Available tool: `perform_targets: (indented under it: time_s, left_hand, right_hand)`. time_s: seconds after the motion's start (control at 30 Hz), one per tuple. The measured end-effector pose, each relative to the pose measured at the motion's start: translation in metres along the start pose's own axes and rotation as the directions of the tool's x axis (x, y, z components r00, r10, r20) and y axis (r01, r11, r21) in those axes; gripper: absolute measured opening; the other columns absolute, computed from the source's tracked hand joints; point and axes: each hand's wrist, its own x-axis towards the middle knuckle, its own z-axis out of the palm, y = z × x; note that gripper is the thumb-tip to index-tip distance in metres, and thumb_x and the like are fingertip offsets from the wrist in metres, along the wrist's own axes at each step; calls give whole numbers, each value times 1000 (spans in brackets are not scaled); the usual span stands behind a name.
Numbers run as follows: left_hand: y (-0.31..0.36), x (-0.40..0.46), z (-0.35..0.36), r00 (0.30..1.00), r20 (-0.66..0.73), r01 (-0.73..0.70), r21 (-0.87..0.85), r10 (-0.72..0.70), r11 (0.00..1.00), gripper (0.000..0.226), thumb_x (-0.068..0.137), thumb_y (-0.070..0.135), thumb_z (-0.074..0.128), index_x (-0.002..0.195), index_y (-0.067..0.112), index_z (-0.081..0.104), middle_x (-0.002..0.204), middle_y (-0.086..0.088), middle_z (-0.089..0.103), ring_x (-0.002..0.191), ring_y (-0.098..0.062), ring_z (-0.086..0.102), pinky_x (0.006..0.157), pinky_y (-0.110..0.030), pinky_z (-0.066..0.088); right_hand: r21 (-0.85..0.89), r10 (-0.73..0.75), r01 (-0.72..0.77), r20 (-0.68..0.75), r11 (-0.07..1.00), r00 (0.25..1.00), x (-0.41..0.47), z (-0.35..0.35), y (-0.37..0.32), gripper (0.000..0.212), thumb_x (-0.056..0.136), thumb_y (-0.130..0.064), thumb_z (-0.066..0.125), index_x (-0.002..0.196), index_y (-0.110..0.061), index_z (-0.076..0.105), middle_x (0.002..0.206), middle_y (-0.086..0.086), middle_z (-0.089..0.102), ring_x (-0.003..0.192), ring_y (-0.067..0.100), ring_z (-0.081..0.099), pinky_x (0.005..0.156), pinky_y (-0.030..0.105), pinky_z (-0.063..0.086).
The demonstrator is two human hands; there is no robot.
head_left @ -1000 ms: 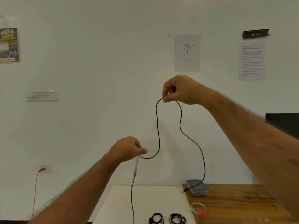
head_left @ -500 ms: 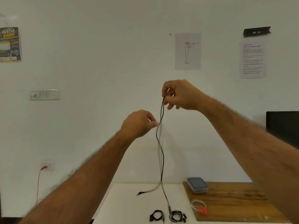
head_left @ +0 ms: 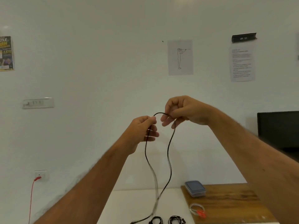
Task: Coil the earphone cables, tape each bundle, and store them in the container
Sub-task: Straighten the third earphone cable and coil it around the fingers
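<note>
Black earphone cable (head_left: pixel 169 152) arched between hands, 2 strands hanging (lower part blurred); lidded container (head_left: pixel 195 188) on wooden board.

We've got a thin matt black rubbery-looking cable (head_left: pixel 169 147), a smooth white tabletop (head_left: pixel 137 206) beside a varnished wood-grain board (head_left: pixel 226 204), and a clear plastic container (head_left: pixel 195 189) with a bluish lid. Paper sheets (head_left: pixel 180 57) hang on the matt wall (head_left: pixel 97 46).

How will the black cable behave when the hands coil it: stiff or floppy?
Probably floppy: the black cable sags in loose curves below both hands. Likely light, since fingertips of the left hand and right hand carry it. It may swing.
</note>
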Motion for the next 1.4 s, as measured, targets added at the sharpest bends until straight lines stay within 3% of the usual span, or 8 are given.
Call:
perform_targets:
  time_s: [0.23, 0.33, 0.6, 0.7, 0.8, 1.03, 1.13, 1.4]
  left_hand:
    - [13, 9, 15, 992, -65, -99, 156, 110, 983, 20, 92, 29, 62, 82, 12, 66, 66, 2, 47, 46, -6, 38, 44, -19, 33]
    - [12, 9, 10, 993, -51, -95, 189, 106, 977, 23, 90, 32, 65, 87, 10, 70, 67, 2, 47, 49, -8, 36, 44, -20, 30]
    - [-10, 1, -21, 999, 5, -34, 188, 34, 982, 32, 98, 36, 53, 92, 9, 71, 52, 13, 38, 44, -7, 27, 41, -18, 25]
    - [-15, -2, -22, 1000, 25, -15, 127, 12, 992, 31, 99, 34, 51, 90, 10, 68, 51, 12, 34, 47, -9, 21, 40, -18, 21]
    - [-10, -4, -16, 999, 49, -28, 77, 24, 997, 30, 100, 31, 49, 88, 11, 66, 52, 11, 31, 48, -10, 19, 40, -18, 18]
    - [2, 0, 3, 994, 74, -86, 150, 76, 985, 33, 100, 33, 49, 85, 12, 69, 51, 10, 33, 45, -8, 22, 41, -19, 21]
    - [3, 0, 8, 995, 75, -82, 189, 69, 979, 36, 101, 34, 48, 76, 14, 63, 52, 7, 35, 44, -7, 24, 41, -19, 22]
    - [-5, -3, 4, 995, 85, 50, 65, -55, 997, 34, 104, 34, 39, 89, 11, 60, 53, 9, 29, 45, -8, 20, 41, -20, 18]
  right_hand:
    - [172, 87, -78, -45, 982, 995, 5, 2, 5, 30, 95, -22, 61, 120, -7, 53, 77, 6, 65, 66, 23, 65, 75, 42, 59]
    - [-143, -10, -19, -203, 989, 979, 11, 5, 3, 19, 91, -12, 68, 109, -9, 64, 56, -4, 45, 49, 11, 38, 51, 29, 40]
    - [-690, -328, 16, -323, 724, 888, 13, -11, -7, 8, 82, -22, 78, 81, -15, 75, 52, -11, 48, 50, 3, 44, 57, 16, 34]
    - [-661, -398, -14, -468, 750, 789, 14, -21, 3, 10, 86, -23, 73, 81, -15, 71, 61, -3, 58, 54, 5, 46, 59, 18, 39]
    - [-489, -202, -70, -480, 869, 854, 12, -21, 18, 3, 92, -15, 64, 90, -13, 63, 64, 3, 59, 50, 12, 48, 54, 25, 45]
    - [157, 145, -149, 35, 976, 989, 5, 4, 35, 54, 89, -4, 65, 136, -20, 45, 91, 15, 63, 56, 17, 52, 68, 41, 57]
    - [69, 73, -78, 79, 995, 994, 11, 11, 37, 44, 85, -11, 72, 127, -14, 58, 79, 17, 52, 58, 19, 46, 59, 34, 52]
    - [-256, -167, 76, -358, 964, 919, 14, 6, 28, 10, 93, -11, 65, 83, -12, 67, 56, -1, 45, 45, 11, 39, 47, 26, 40]
